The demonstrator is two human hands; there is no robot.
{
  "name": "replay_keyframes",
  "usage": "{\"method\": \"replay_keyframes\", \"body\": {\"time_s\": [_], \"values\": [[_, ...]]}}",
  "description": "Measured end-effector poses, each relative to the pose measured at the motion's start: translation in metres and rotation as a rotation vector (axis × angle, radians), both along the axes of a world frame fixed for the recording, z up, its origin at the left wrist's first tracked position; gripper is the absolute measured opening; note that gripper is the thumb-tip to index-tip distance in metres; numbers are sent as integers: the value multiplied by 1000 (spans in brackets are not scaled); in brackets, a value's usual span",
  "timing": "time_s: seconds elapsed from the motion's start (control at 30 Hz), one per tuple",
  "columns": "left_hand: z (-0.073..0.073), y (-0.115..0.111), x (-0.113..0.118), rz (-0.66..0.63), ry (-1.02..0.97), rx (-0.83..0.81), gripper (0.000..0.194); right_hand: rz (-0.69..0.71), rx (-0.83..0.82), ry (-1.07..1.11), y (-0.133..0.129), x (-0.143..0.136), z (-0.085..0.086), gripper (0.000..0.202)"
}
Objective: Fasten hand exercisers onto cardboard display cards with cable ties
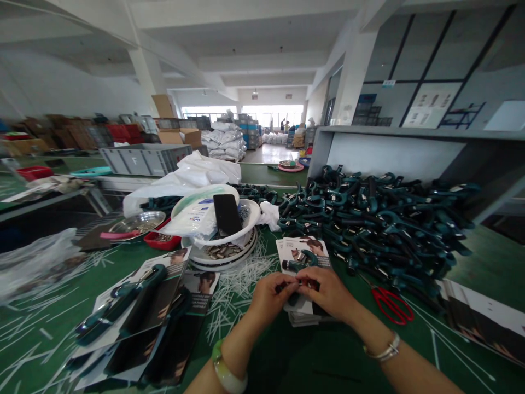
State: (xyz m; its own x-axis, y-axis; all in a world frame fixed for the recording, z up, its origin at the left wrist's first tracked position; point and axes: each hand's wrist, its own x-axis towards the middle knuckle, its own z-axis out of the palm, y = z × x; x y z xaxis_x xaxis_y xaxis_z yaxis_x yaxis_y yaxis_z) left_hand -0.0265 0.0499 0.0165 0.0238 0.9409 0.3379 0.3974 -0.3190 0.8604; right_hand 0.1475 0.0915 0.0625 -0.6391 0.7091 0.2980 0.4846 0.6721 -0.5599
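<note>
My left hand (273, 295) and my right hand (326, 290) meet over a stack of printed cards (303, 319), fingertips pinched close together. Between and behind them, a dark green tool (305, 261) lies on the top card. What the fingertips pinch is too small to make out. At the left, cards bearing green tools (127, 301) lie in an overlapping pile. A large heap of similar green tools (369, 213) rises beyond my right hand.
Red scissors (391, 305) lie right of my right hand. White strips (235, 287) scatter across the green table. A phone (227, 215) rests on a white basin (249, 221). More cards (484, 317) sit at the right edge.
</note>
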Motion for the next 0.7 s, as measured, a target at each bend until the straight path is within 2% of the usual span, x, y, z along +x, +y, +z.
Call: {"method": "replay_keyframes", "body": {"time_s": [0.17, 0.3, 0.4, 0.47, 0.57, 0.6, 0.63, 0.7], "values": [[1, 2, 5, 4, 6, 34, 12, 92, 272, 78, 1, 7, -13, 19], [5, -3, 7, 4, 36, -7, 11, 1, 407, 20, -3, 1, -22, 22], [9, -6, 8, 40, 116, -30, 17, -58, 514, 39, -5, 1, -23, 21], [9, -7, 7, 85, 153, -23, 16, -168, 587, 151, -4, 8, -17, 20], [5, -8, 6, 196, 131, -1, 16, -516, 641, 379, 0, 23, -2, 13], [4, -8, 6, 224, 117, 12, 16, -574, 632, 408, 1, 28, 3, 11], [2, -9, 7, 239, 103, 24, 15, -560, 604, 395, 1, 30, 7, 10], [0, -9, 8, 231, 78, 33, 15, -350, 510, 266, -1, 31, 9, 12]]}}
